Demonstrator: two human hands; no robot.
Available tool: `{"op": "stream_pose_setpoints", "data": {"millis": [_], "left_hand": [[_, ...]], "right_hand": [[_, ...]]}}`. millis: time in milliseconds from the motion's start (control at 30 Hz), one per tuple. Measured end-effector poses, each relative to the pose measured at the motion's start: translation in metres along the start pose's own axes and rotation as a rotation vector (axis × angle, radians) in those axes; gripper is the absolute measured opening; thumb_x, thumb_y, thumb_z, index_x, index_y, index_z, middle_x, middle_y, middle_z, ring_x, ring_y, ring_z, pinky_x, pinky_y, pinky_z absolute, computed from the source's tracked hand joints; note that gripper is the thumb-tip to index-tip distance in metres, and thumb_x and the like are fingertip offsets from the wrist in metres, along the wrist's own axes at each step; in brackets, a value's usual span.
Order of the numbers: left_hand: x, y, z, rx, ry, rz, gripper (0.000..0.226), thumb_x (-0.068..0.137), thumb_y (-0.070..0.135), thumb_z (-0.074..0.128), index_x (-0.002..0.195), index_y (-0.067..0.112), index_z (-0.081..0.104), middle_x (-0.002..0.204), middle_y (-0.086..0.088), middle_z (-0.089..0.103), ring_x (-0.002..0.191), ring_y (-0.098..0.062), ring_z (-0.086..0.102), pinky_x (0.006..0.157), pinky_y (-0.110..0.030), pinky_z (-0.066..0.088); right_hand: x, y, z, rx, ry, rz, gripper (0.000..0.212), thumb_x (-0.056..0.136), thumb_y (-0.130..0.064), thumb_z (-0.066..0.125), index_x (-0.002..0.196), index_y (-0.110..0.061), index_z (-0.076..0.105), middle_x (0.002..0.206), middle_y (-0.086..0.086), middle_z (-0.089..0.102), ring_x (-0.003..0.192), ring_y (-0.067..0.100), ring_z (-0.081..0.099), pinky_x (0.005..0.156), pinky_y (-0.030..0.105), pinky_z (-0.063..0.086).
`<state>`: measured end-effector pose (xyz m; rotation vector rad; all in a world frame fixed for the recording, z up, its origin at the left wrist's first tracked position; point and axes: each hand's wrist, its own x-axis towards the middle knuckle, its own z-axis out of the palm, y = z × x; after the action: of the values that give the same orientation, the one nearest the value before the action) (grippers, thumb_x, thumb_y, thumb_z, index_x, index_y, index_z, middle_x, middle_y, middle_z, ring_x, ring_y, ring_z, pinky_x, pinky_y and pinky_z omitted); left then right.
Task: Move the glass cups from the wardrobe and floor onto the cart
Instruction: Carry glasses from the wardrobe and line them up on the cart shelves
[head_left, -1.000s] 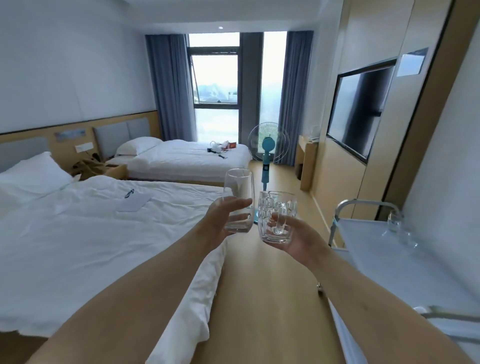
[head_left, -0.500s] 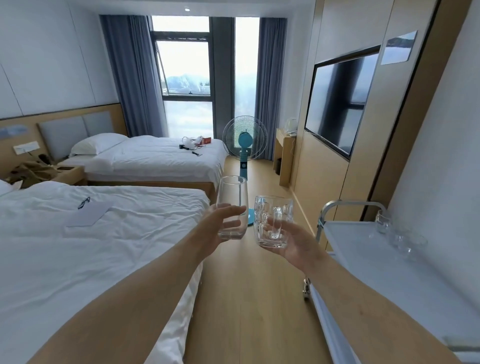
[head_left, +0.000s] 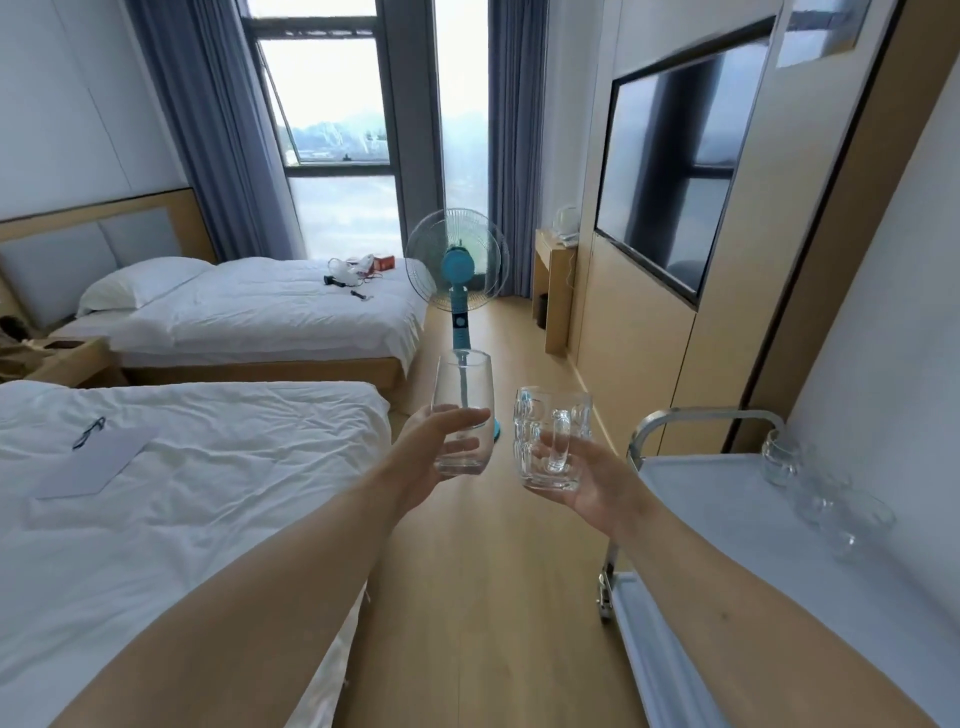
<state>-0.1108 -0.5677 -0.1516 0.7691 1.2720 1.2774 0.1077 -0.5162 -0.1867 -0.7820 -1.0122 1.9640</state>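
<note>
My left hand (head_left: 434, 449) grips a smooth clear tumbler (head_left: 463, 400) upright in front of me. My right hand (head_left: 597, 483) holds a dimpled glass mug (head_left: 545, 434) with a handle, fingers curled round its base. Both are held over the wooden floor, left of the cart (head_left: 727, 499). The cart's white top shelf carries a round glass cup (head_left: 779, 457) at the far end and more clear glass cups (head_left: 841, 514) beside it along the wall side.
A white bed (head_left: 182, 467) lies to the left, a second bed (head_left: 260, 306) behind it. A blue standing fan (head_left: 457, 280) stands in the aisle ahead. A wall TV (head_left: 675, 171) and wood panels run along the right above the cart.
The view has turned right and moved forward. The cart has come further into view on the right with more cups visible. Both hands keep their glasses and have drifted slightly apart.
</note>
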Motion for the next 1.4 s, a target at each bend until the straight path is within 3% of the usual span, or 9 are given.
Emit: {"op": "stream_pose_setpoints", "data": {"millis": [300, 500, 667, 833, 933, 1033, 1133, 1333, 1400], "left_hand": [[0.093, -0.005, 0.036, 0.038, -0.107, -0.030, 0.088, 0.063, 0.031, 0.093, 0.137, 0.004, 0.053, 0.120, -0.017, 0.063, 0.110, -0.032, 0.065, 0.074, -0.039, 0.056], [0.167, 0.005, 0.058, 0.058, -0.253, -0.054, 0.079, 0.075, 0.023, 0.088, 0.138, 0.000, 0.048, 0.114, -0.020, 0.063, 0.104, -0.036, 0.069, 0.075, -0.041, 0.058], [0.234, 0.020, 0.076, 0.067, -0.381, -0.058, 0.081, 0.072, 0.022, 0.088, 0.139, 0.002, 0.048, 0.129, -0.024, 0.064, 0.114, -0.038, 0.067, 0.085, -0.046, 0.058], [0.309, 0.038, 0.089, 0.111, -0.538, -0.098, 0.056, 0.077, 0.020, 0.086, 0.122, 0.003, 0.056, 0.116, -0.022, 0.069, 0.101, -0.037, 0.071, 0.073, -0.042, 0.059], [0.343, 0.042, 0.102, 0.147, -0.654, -0.126, 0.045, 0.080, 0.018, 0.083, 0.115, 0.007, 0.057, 0.101, -0.017, 0.065, 0.090, -0.034, 0.065, 0.067, -0.038, 0.056], [0.369, 0.037, 0.118, 0.159, -0.743, -0.171, 0.037, 0.081, 0.016, 0.081, 0.108, 0.007, 0.059, 0.094, -0.016, 0.064, 0.081, -0.032, 0.065, 0.061, -0.035, 0.055], [0.388, 0.025, 0.138, 0.151, -0.803, -0.233, 0.047, 0.075, 0.018, 0.085, 0.113, 0.005, 0.060, 0.093, -0.015, 0.068, 0.080, -0.031, 0.068, 0.057, -0.032, 0.055], [0.399, -0.011, 0.186, 0.171, -0.904, -0.352, 0.083, 0.062, 0.023, 0.091, 0.132, -0.002, 0.055, 0.107, -0.022, 0.066, 0.087, -0.033, 0.068, 0.067, -0.041, 0.058], [0.396, -0.022, 0.205, 0.201, -0.938, -0.388, 0.086, 0.058, 0.026, 0.094, 0.130, -0.001, 0.054, 0.111, -0.026, 0.064, 0.083, -0.031, 0.068, 0.062, -0.039, 0.057]], "right_hand": [[0.049, -0.009, -0.049, 0.011, 0.096, -0.018, 0.059, 0.059, -0.022, 0.093, 0.112, -0.006, 0.072, 0.092, 0.009, 0.076, 0.087, 0.029, 0.074, 0.083, 0.049, 0.060], [0.087, -0.027, -0.070, -0.022, 0.214, -0.072, 0.076, 0.048, -0.027, 0.094, 0.116, -0.005, 0.068, 0.095, 0.009, 0.070, 0.090, 0.030, 0.070, 0.088, 0.049, 0.058], [0.128, -0.042, -0.092, 0.039, 0.326, -0.139, 0.051, 0.054, -0.023, 0.092, 0.100, -0.007, 0.077, 0.106, 0.014, 0.069, 0.096, 0.034, 0.070, 0.085, 0.050, 0.059], [0.175, -0.053, -0.107, 0.083, 0.418, -0.197, 0.083, 0.031, -0.037, 0.104, 0.103, -0.008, 0.075, 0.106, 0.014, 0.072, 0.098, 0.034, 0.070, 0.082, 0.048, 0.059], [0.192, -0.055, -0.114, 0.117, 0.481, -0.228, 0.085, 0.041, -0.032, 0.101, 0.115, -0.005, 0.070, 0.116, 0.017, 0.069, 0.103, 0.035, 0.069, 0.082, 0.047, 0.059], [0.199, -0.059, -0.120, 0.093, 0.566, -0.247, 0.080, 0.055, -0.028, 0.094, 0.126, -0.003, 0.067, 0.124, 0.021, 0.066, 0.108, 0.034, 0.067, 0.096, 0.050, 0.056], [0.194, -0.058, -0.129, 0.093, 0.676, -0.258, 0.071, 0.068, -0.027, 0.087, 0.131, -0.002, 0.065, 0.124, 0.025, 0.064, 0.113, 0.038, 0.063, 0.107, 0.054, 0.048], [0.160, -0.046, -0.158, 0.159, 0.843, -0.301, 0.039, 0.072, -0.026, 0.083, 0.105, -0.008, 0.075, 0.108, 0.015, 0.068, 0.098, 0.032, 0.066, 0.103, 0.054, 0.049], [0.147, -0.041, -0.169, 0.195, 0.921, -0.309, 0.043, 0.067, -0.023, 0.086, 0.105, -0.008, 0.074, 0.105, 0.014, 0.070, 0.096, 0.032, 0.069, 0.097, 0.053, 0.055]]}}
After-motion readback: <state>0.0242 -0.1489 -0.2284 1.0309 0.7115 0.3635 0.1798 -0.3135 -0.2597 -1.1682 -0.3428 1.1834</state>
